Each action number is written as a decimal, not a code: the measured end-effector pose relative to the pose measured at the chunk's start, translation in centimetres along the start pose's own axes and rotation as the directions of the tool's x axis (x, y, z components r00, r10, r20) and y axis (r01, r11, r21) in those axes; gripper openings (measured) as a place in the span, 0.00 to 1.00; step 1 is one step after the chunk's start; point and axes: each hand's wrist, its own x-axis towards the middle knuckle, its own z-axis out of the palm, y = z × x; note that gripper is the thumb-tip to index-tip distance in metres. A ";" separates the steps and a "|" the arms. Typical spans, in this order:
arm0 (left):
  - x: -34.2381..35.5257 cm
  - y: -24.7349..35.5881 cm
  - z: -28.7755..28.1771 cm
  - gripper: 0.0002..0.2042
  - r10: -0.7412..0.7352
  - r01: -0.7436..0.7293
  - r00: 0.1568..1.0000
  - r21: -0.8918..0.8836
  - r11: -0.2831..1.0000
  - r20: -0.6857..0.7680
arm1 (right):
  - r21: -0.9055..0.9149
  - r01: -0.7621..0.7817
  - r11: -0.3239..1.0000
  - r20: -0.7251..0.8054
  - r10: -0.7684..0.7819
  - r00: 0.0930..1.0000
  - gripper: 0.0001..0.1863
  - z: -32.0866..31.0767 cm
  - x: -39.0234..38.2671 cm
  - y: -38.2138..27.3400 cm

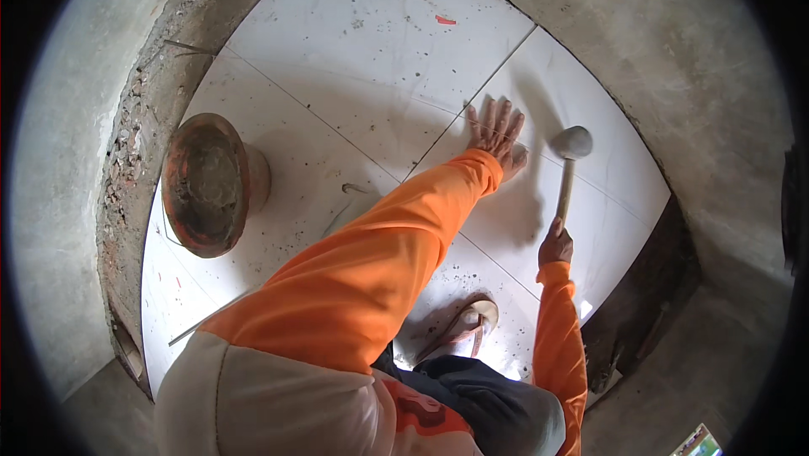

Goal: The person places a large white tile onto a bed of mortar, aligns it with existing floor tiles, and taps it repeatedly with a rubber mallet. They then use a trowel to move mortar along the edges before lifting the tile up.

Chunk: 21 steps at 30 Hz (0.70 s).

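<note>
My left hand [497,136] lies with its fingers spread on the white floor tiles [362,43], close to the seam between two of them. In my right hand [555,247] is a rubber mallet [566,182], gripped near the end of its light handle. The mallet's grey, rounded head [572,142] is to the right of my left hand, over a tile near the right wall. Whether the head touches the tile I cannot tell. A thin string seems to run across the tiles by my left fingers.
A mortar-stained bucket [206,186] stands at the left. Concrete walls [657,43] border the tiles, with a rough broken strip [139,136] along the left one. A dark untiled gap [645,287] lies at the right. A red scrap [445,20] and grit dot the tiles. My sandalled foot [472,321] is below.
</note>
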 end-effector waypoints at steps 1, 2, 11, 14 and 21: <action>0.4 0.2 -0.7 0.37 -0.044 0.044 0.999 -0.016 0.999 0.012 | 0.017 -0.007 1.000 0.044 0.006 0.999 0.34 -0.9 0.4 -0.2; 0.7 0.5 -1.3 0.37 -0.088 0.089 0.996 -0.032 0.996 0.026 | 0.033 -0.015 0.999 0.088 0.012 0.996 0.33 -1.9 0.7 -0.5; 0.1 -0.5 0.3 0.41 -0.221 0.216 0.973 -0.083 0.973 -0.070 | 0.084 0.129 0.988 -0.044 -0.125 0.991 0.32 0.5 0.6 -1.1; 0.6 -2.5 0.1 0.41 -0.252 0.238 0.957 -0.105 0.965 -0.147 | 0.047 0.121 0.992 0.157 -0.127 0.979 0.31 0.4 0.1 -1.9; 0.4 -0.2 -0.6 0.36 -0.065 0.068 0.997 0.107 0.992 -0.036 | 0.004 0.159 0.987 0.022 -0.159 0.987 0.25 -1.8 0.8 1.6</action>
